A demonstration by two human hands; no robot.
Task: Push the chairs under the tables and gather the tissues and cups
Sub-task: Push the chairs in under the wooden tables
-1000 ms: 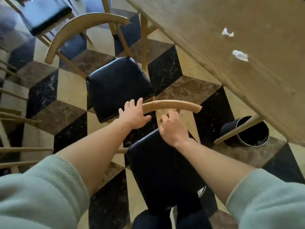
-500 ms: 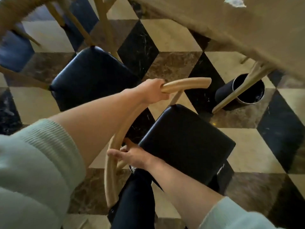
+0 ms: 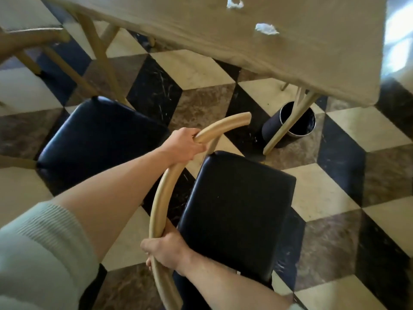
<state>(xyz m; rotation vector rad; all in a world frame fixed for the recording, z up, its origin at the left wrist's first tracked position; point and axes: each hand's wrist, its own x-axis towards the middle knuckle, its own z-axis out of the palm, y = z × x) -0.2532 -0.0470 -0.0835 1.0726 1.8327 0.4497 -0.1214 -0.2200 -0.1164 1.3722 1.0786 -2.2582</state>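
Note:
A chair with a black seat point(image 3: 237, 211) and a curved wooden backrest point(image 3: 161, 198) stands in front of me, a short way from the wooden table point(image 3: 290, 52). My left hand point(image 3: 185, 145) grips the backrest near its far end. My right hand point(image 3: 165, 251) grips the same backrest lower down, close to me. Two crumpled white tissues point(image 3: 267, 29) point(image 3: 233, 3) lie on the tabletop. No cup is in view.
A second black-seated chair point(image 3: 98, 139) stands to the left, beside the one I hold. A black cylindrical bin point(image 3: 290, 121) sits on the checkered floor behind a table leg point(image 3: 288, 124). Another chair's wooden back point(image 3: 29, 41) shows at upper left.
Both hands have taken hold of the backrest; the right moved from the seat to the backrest's near part. The chair has turned so its seat faces the table, and my view shifted right.

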